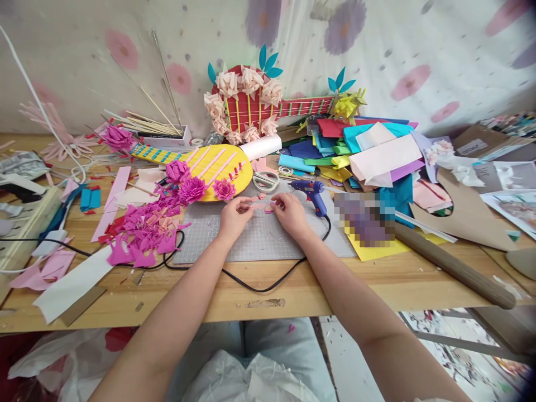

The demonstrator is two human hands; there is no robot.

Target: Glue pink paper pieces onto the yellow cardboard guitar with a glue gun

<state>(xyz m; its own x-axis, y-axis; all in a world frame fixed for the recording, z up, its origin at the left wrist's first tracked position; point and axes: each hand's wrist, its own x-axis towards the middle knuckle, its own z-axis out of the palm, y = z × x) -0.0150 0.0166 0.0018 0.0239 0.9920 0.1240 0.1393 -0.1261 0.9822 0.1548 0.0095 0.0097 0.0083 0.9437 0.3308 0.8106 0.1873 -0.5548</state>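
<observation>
Over the grey cutting mat [201, 240], my left hand [237, 216] pinches a small strip of light pink crepe paper [256, 199]. Close beside it, my right hand [290, 213] has thumb and finger closed at a small pink paper piece [268, 210]; whether it joins the strip I cannot tell. Just behind the fingers lie grey-handled scissors [266, 181]. A blue hot glue gun [310, 192] rests right of my right hand. Left of my hands is a yellow cardboard instrument [232, 162] with magenta paper flowers [192, 191].
A heap of magenta paper scraps [142, 231] lies left of the mat. The glue gun's black cord [259, 291] loops across the table front. Behind stands a red paper guitar [293, 108] with pale roses. Coloured crepe paper [383, 159] and a wooden stick [452, 265] occupy the right.
</observation>
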